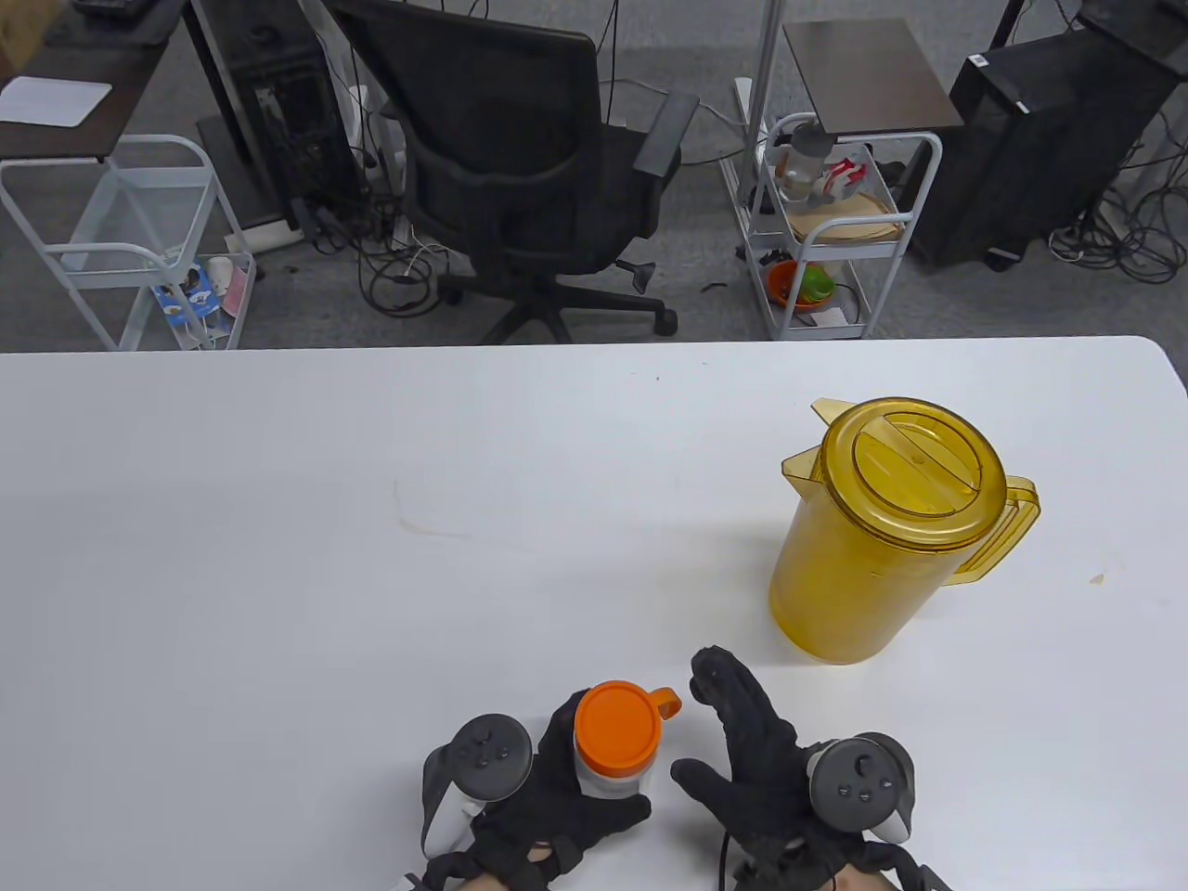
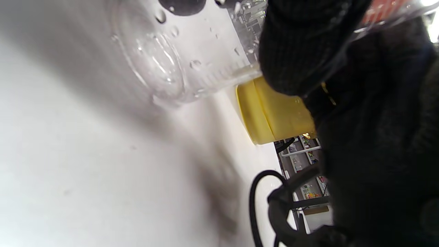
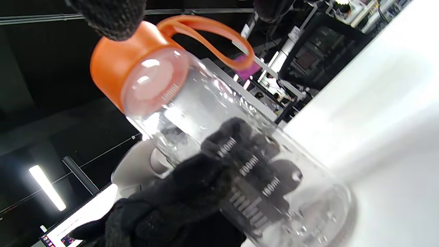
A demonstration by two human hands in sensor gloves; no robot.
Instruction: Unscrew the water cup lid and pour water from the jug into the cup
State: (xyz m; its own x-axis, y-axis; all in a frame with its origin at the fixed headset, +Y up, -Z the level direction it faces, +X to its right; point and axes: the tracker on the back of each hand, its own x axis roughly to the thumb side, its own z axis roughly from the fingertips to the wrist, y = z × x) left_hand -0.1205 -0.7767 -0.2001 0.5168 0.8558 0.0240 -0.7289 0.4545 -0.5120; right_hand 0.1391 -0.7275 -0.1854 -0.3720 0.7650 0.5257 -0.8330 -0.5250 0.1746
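The clear water cup (image 1: 613,775) with its orange lid (image 1: 618,729) and loop strap is near the table's front edge. My left hand (image 1: 585,789) grips its body, fingers at the far side and thumb at the near side. In the right wrist view those fingers (image 3: 240,151) show through the wet cup (image 3: 274,192), and the lid (image 3: 127,65) is on. My right hand (image 1: 701,719) is open just right of the cup, fingers spread, holding nothing. One fingertip (image 3: 109,17) sits by the lid's top. The amber jug (image 1: 882,529), lid on, stands upright at the right.
The white table (image 1: 371,557) runs wide to the left and back. Beyond its far edge are a black office chair (image 1: 529,167) and two white wire carts (image 1: 835,232). In the left wrist view the jug (image 2: 274,116) shows behind the cup's base (image 2: 171,61).
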